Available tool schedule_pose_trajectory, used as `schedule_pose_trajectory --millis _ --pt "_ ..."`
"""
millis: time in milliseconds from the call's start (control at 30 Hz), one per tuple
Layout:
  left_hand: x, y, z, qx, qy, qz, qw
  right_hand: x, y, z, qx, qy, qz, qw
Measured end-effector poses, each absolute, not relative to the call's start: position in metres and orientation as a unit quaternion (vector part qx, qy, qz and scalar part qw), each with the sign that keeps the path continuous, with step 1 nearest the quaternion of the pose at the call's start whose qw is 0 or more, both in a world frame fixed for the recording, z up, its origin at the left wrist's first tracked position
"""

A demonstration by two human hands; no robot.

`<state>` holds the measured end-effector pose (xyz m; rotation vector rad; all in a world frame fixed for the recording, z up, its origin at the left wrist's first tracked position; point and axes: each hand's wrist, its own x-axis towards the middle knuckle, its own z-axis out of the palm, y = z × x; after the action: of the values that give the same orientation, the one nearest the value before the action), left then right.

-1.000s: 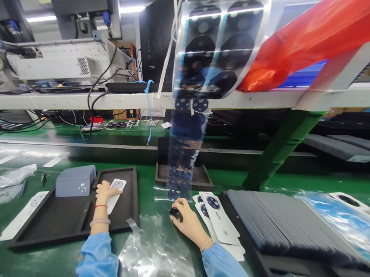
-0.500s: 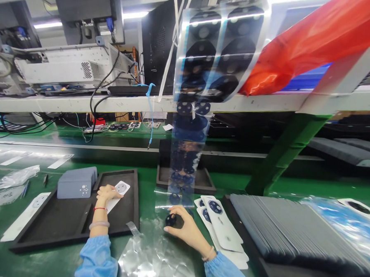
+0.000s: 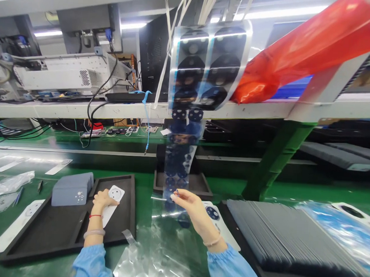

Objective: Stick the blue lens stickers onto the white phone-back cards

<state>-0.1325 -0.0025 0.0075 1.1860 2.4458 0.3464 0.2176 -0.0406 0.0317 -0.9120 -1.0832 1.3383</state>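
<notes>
In the left half of the head view, my left hand (image 3: 103, 200) is closed over a white card (image 3: 109, 215) with a round camera-hole pattern at its top, lying in a black tray (image 3: 133, 206). My right hand (image 3: 195, 215) pinches a small round black sticker, seen only as a thin dark edge (image 3: 177, 192) between thumb and forefinger. Right behind those fingertips hangs a clear strip of round dark stickers (image 3: 177, 163), running down from a roll (image 3: 207, 69). Beside the right wrist lie white phone-shaped cards (image 3: 220, 225), partly hidden by the hand.
Grey phone back panels (image 3: 72, 190) lie at the tray's left side, and a long row of grey panels (image 3: 279, 234) stands at right. Crumpled clear film (image 3: 141, 260) covers the table in front. A shelf edge (image 3: 127, 112) and a red bag (image 3: 301, 53) are overhead.
My right hand has risen towards the hanging strip, its fingers drawn into a tighter pinch, and the sticker has turned edge-on. My left hand stays on its card. The view has shifted slightly.
</notes>
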Motion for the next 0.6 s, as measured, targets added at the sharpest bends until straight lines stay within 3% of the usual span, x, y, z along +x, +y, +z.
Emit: schedule_pose_trajectory --millis 200,367,433,533,600 --pt "-0.1 -0.019 0.06 0.49 0.768 0.313 0.267 0.22 -0.05 0.074 -0.375 -0.429 0.542 0.618" --pt "-0.004 -0.051 0.091 0.549 0.595 0.469 0.352 0.232 -0.073 0.098 -0.363 -0.417 0.508 0.661" --pt "0.036 -0.066 0.093 0.521 0.482 0.548 0.443 0.237 -0.078 0.103 -0.36 -0.422 0.507 0.659" --pt "0.075 -0.084 0.092 0.502 0.436 0.551 0.503 0.243 -0.084 0.104 -0.386 -0.445 0.498 0.636" --pt "0.086 -0.095 0.091 0.506 0.445 0.554 0.489 0.245 -0.087 0.105 -0.417 -0.466 0.475 0.619"
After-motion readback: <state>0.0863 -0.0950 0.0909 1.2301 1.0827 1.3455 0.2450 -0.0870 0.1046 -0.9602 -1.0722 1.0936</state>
